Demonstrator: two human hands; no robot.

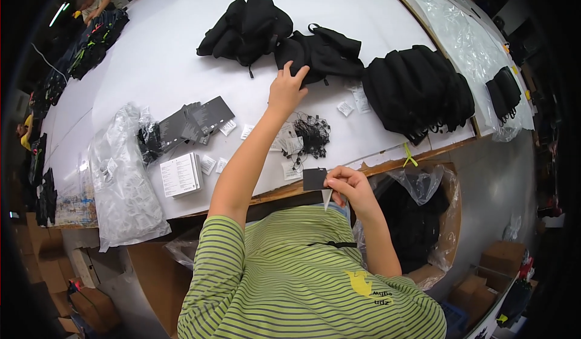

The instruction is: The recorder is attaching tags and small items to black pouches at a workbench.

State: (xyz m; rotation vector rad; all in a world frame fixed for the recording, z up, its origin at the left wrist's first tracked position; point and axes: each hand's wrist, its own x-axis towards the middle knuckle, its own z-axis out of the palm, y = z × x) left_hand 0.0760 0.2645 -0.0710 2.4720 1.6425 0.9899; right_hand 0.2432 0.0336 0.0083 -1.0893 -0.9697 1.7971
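Observation:
My left hand (287,89) reaches far across the table with its fingers apart, the tips at the near edge of a black fabric item (318,53) that looks like a small bag. Another crumpled black fabric item (245,30) lies against it on the left. Close to my body at the table's front edge, my right hand (353,189) pinches a dark hang tag (314,180). A pale pointed slip hangs below those fingers. Between my hands lies a tangle of black tag strings (311,136), beside small white packets (345,108).
A row of stacked black fabric items (417,91) stands at the right. Dark cards (212,116), a stack of white printed cards (180,175) and a clear plastic bag (124,181) lie at the left. Below the table edge is a plastic-lined box (451,218). Another person (97,3) sits far left.

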